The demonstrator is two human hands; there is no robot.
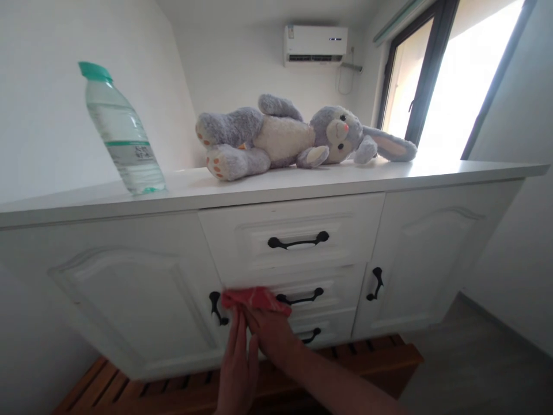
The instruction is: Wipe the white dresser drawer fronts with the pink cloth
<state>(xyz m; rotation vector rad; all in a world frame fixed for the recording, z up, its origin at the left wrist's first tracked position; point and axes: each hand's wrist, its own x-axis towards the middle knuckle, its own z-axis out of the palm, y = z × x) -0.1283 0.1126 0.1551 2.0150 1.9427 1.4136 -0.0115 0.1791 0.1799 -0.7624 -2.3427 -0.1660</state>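
Head view — red cloth (254, 298) in right hand's curled fingers (254, 320), on drawer front (319, 282) — left hand (237, 369) open beside.

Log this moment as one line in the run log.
right hand: holds red cloth | left hand: fingers up at cloth edge | cloth against: white cabinet drawer | nearest: black drawer handle

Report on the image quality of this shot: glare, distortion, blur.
In the head view, glare blows the window out to white; wide-angle distortion bends the lines of the white cabinet and makes the water bottle seem to lean; the red cloth and right hand look slightly soft, though any motion blur is too faint to be sure of.
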